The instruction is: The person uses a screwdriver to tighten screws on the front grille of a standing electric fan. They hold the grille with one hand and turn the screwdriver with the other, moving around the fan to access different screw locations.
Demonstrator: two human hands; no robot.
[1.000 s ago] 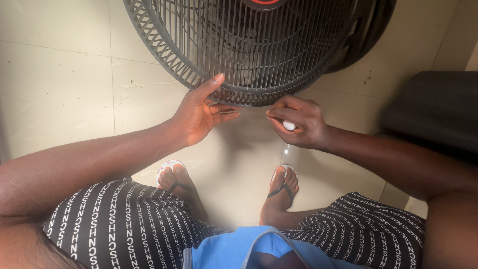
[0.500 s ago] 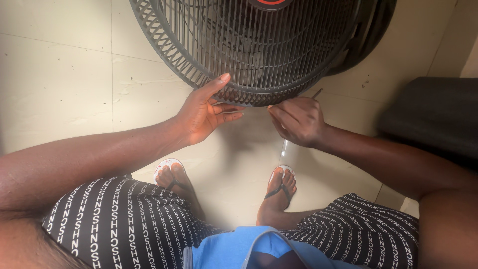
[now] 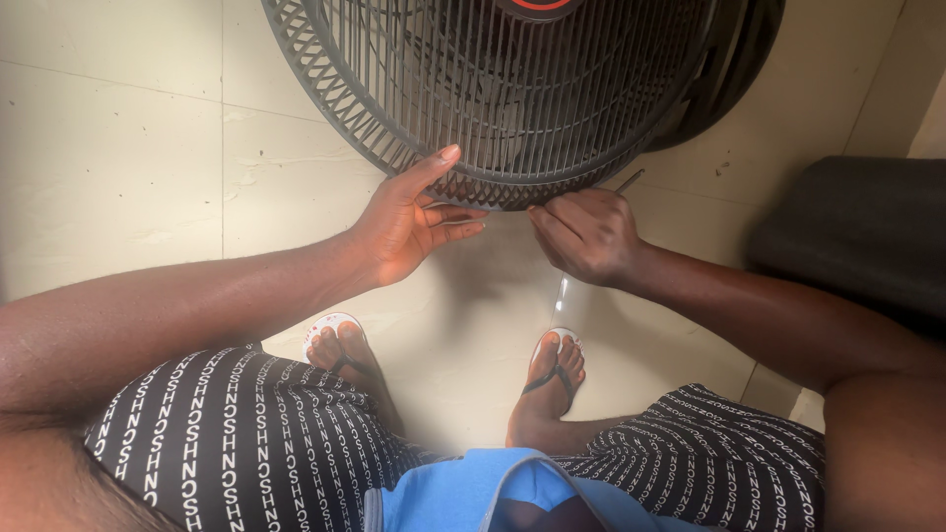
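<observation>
- Head view: the fan grille (image 3: pixel 512 99) lies on the tiled floor (image 3: pixel 118 128), ahead of 2 sandalled feet.
- Left hand (image 3: pixel 404 222) is spread loose, fingertips on the grille's lower rim.
- Right hand (image 3: pixel 586 234) is clenched around a thin tool (image 3: pixel 629 181) at the rim.

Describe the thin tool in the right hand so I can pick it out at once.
Start at the big dark round fan grille over the pale tiled floor. At its lower rim, the right hand is closed in a fist. The slim dark rod juts from that fist, the only straight loose piece beside the grille's curved wires.
</observation>
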